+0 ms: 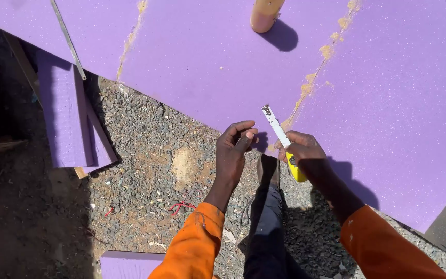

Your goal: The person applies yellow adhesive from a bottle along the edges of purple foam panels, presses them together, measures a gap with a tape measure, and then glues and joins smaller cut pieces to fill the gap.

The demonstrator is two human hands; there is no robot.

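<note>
Gripping yellow tape measure [295, 168], white blade out

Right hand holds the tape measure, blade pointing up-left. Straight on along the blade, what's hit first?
Most likely the purple foam board: the right hand aims the tape measure up-left over it, and nothing else lies on that line. Blade height above the board is unclear.

Blazing under hard, direct sun, washing the purple foam board [388, 113] pale and faintly sparkling. Throwing crisp dark shadows down-right of the wooden post [264, 14] and the right hand [300, 150]. Sinking the left edge over the gravel [145, 150] into near-black shade. Staying sharp throughout, bending slightly at the corners.
</note>
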